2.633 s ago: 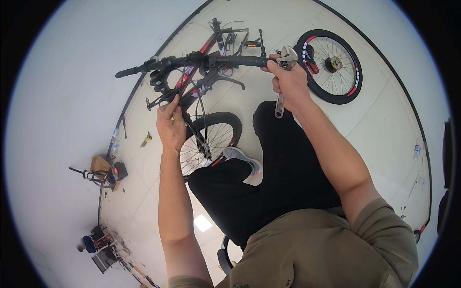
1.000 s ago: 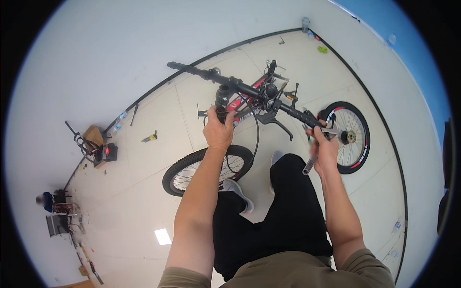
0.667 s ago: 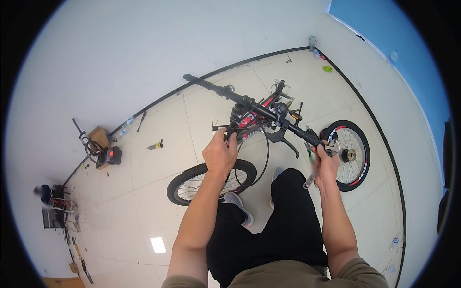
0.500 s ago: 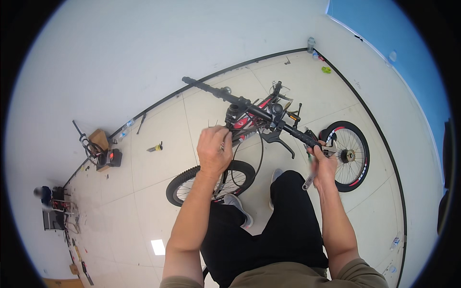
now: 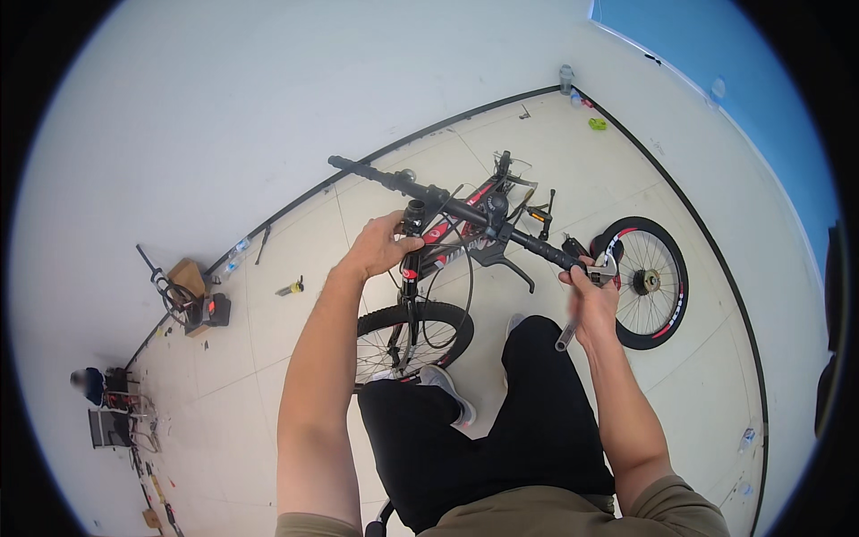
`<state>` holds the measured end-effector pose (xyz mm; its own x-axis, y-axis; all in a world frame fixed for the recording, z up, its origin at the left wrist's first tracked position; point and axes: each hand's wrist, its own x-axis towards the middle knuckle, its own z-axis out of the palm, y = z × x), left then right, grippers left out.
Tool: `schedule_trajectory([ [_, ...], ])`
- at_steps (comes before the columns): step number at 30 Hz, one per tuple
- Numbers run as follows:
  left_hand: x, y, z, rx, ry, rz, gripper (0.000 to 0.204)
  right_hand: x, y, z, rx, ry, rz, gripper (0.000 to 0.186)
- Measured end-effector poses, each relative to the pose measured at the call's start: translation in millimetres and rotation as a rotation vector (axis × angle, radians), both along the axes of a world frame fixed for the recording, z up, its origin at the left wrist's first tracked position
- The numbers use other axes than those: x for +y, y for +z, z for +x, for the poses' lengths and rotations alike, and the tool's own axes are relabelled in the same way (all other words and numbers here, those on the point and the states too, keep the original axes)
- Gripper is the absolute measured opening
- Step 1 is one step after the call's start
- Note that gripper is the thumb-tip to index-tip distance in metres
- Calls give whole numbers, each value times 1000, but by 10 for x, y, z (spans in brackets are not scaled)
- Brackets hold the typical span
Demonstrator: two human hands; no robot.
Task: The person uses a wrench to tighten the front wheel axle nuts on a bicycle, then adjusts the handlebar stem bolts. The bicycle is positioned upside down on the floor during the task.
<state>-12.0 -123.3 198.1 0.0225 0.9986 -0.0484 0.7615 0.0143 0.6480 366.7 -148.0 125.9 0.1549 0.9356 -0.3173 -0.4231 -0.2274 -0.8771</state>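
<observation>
The handlebar (image 5: 447, 204) of the bicycle (image 5: 465, 259) runs as a long black bar from upper left, near the wall, down to the right. The left hand (image 5: 380, 246) is closed around the fork top just below the bar's middle. The right hand (image 5: 591, 291) grips the bar's right end while holding a wrench (image 5: 583, 300), whose handle points down-left.

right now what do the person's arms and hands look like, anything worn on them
Both forearms are bare, with no gloves, watch or rings visible on the left hand or the right hand. Short olive-brown sleeves cover only the upper arms near the shoulders. The fingers are uncovered.
</observation>
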Motion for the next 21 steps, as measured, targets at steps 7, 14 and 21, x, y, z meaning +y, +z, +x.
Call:
schedule_trajectory([
  [7, 41, -122, 67, 27, 81, -54, 41, -15, 113, -27, -35, 2, -63, 37],
  [14, 79, -230, -27, 5, 161, -50, 36, -31, 208, -8, -30, 92, -32, 38],
  [21, 143, -286, 47, 43, 136, -46, 41, -145, 104, -87, -413, -133, 327, 26],
])
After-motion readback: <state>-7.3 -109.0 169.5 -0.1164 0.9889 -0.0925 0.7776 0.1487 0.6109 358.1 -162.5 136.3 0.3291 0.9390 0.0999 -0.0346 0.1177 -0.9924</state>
